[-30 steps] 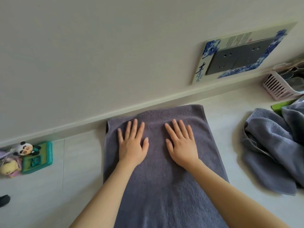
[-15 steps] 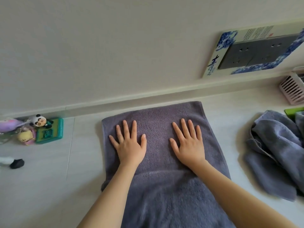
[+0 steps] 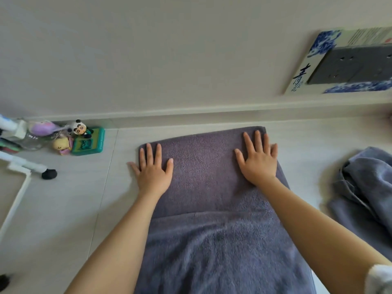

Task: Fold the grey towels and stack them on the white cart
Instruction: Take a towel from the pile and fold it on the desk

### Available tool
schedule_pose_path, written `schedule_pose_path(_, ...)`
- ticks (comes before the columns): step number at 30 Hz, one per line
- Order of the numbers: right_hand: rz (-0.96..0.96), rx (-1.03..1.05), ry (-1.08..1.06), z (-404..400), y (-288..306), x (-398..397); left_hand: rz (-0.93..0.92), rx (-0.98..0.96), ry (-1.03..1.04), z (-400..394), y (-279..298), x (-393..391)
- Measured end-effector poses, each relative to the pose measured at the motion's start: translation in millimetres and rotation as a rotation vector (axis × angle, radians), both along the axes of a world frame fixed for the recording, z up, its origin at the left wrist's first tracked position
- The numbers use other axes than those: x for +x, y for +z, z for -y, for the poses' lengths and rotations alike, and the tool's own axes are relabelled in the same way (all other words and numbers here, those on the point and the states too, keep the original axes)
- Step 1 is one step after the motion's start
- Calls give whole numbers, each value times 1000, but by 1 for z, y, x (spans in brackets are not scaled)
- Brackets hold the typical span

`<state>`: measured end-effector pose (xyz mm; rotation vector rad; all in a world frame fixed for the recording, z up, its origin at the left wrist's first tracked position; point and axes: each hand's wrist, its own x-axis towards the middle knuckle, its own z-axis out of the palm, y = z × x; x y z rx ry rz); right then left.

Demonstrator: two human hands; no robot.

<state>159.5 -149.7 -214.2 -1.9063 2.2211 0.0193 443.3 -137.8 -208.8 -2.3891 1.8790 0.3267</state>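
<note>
A grey towel [image 3: 203,166] lies flat on the pale counter [image 3: 84,198], folded once, its far edge near the wall. My left hand [image 3: 153,170] presses flat on the towel's left edge, little finger reaching onto the counter. My right hand [image 3: 257,160] presses flat near the towel's right far corner, fingers spread. A crumpled heap of grey towels [image 3: 364,192] lies at the right edge of the view. A white frame [image 3: 19,187] shows at the left, possibly the cart.
Small toys [image 3: 78,137] and a green box [image 3: 89,143] sit against the wall at the left, with a bottle [image 3: 27,136] beside them. A black lump [image 3: 49,174] lies near the white frame. A socket panel with blue-and-white border [image 3: 350,64] hangs on the wall at right.
Both hands have slid apart across the towel, the left to its left edge, the right towards its right edge. The view has shifted, showing more of the left side.
</note>
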Motion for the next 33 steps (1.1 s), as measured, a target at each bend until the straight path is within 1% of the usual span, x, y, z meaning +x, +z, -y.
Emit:
schedule_pose_path(2,12,32,-7,-5,4,-1,-27,26,0,0,8,-5)
schedule_pose_path(3,25,22,-4,-12,7,1,-53,9,-5,-4,14,-10)
schedule_pose_path(6,104,-92,20,-50,15,4,-143,-70,-83,-33,27,-25)
schedule_pose_path(9,171,-139,2,-104,24,6,-243,-113,-74,-78,36,-27)
schedule_pose_path(15,194,-140,-197,-215,15,5,-305,-116,34,-184,30,-3)
schedule_pose_path(18,206,-120,-277,-263,13,8,-310,-87,36,-231,27,11)
schedule_pose_path(21,150,-35,-328,-303,17,6,-308,-40,12,-267,25,17)
schedule_pose_path(23,123,-17,-333,-327,23,7,-296,-47,17,-289,27,22)
schedule_pose_path(27,66,-9,-377,-354,32,9,-308,-41,100,-312,31,31)
schedule_pose_path(28,77,-10,-398,-360,35,10,-335,-38,131,-317,32,31)
schedule_pose_path(31,232,7,-502,-368,41,11,-457,-25,232,-326,32,31)
schedule_pose_path(33,290,40,-537,-374,47,15,-475,12,267,-332,36,32)
